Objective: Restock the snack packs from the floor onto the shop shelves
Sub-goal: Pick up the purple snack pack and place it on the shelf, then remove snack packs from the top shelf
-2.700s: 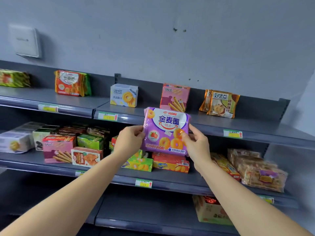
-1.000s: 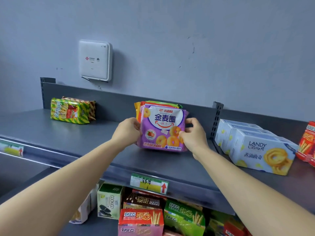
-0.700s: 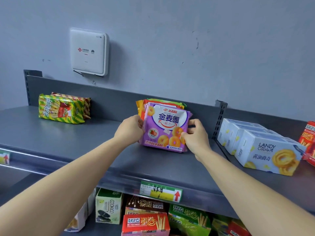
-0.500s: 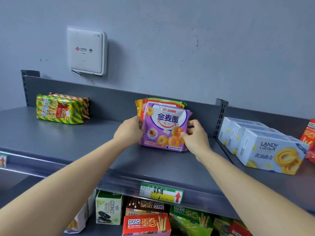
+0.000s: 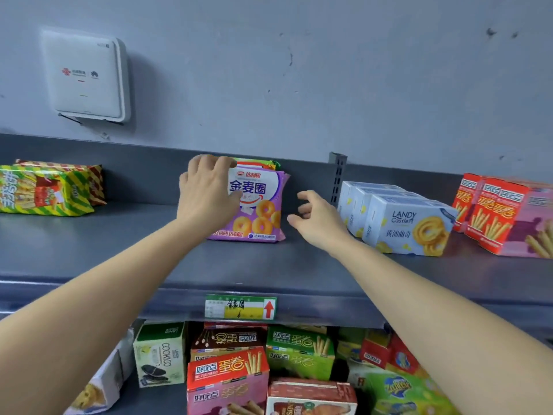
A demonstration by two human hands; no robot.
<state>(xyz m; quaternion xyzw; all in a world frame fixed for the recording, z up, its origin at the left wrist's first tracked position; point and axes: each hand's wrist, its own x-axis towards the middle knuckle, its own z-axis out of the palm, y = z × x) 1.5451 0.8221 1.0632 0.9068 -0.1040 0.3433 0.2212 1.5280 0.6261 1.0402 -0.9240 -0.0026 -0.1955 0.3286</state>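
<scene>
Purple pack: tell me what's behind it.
Other packs stand behind it; only their orange and green top edges show. The purple pack and the left hand cover the rest.

Purple snack pack (image 5: 260,205): glossy plastic film, crinkled at the edges. Shelf (image 5: 149,250): grey metal, matt, smooth. White cookie boxes (image 5: 410,226): cardboard, slight sheen. Wall (image 5: 359,70): matt paint, scuffed. Wall unit (image 5: 85,76): smooth white plastic.

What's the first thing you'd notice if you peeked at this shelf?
A bright purple pack with golden rings stands in the middle of the upper shelf, the left hand gripping its top. The right hand hovers open beside it, and a white box hangs on the wall, upper left.
</scene>
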